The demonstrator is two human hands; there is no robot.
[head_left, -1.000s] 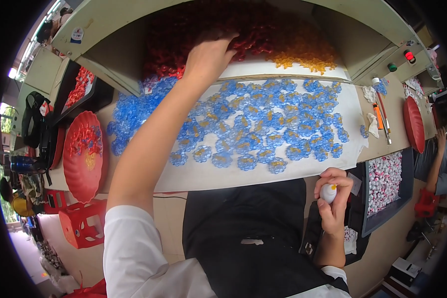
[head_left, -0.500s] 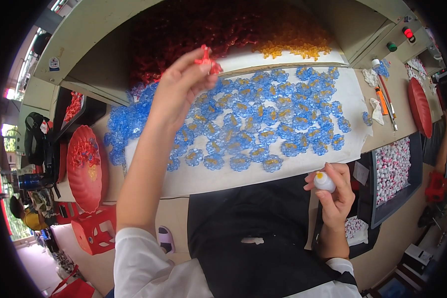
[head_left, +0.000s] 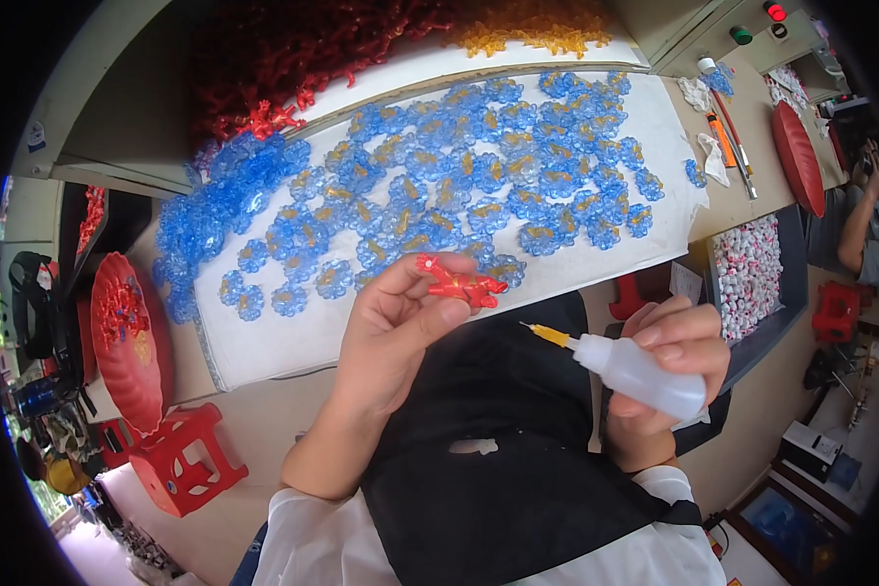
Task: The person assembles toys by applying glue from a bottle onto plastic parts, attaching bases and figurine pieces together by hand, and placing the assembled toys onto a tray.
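Observation:
Between the thumb and fingers of my left hand (head_left: 391,337) is a small red plastic figure (head_left: 462,283), held over the table's front edge. My right hand (head_left: 679,366) grips a white squeeze bottle (head_left: 645,373) with a yellow needle tip (head_left: 549,335). The needle points up and left toward the red figure, with a gap between them. Beyond my hands, many blue translucent flower-shaped pieces (head_left: 488,215) with yellow bits on them lie on white paper (head_left: 264,347). A denser heap of blue pieces (head_left: 220,210) sits at the left.
Piles of red figures (head_left: 293,59) and amber pieces (head_left: 532,29) lie at the back. A red scalloped dish (head_left: 151,391) stands left, another dish (head_left: 799,161) right. A dark crate (head_left: 796,249) holds white-and-pink pieces. Tools, including an orange-handled one (head_left: 721,137), lie at right. A co-worker's arm (head_left: 861,220) shows far right.
My left hand has come down from the back of the table toward me with the red figure. My right hand has tilted the bottle so its needle points left. The view has shifted.

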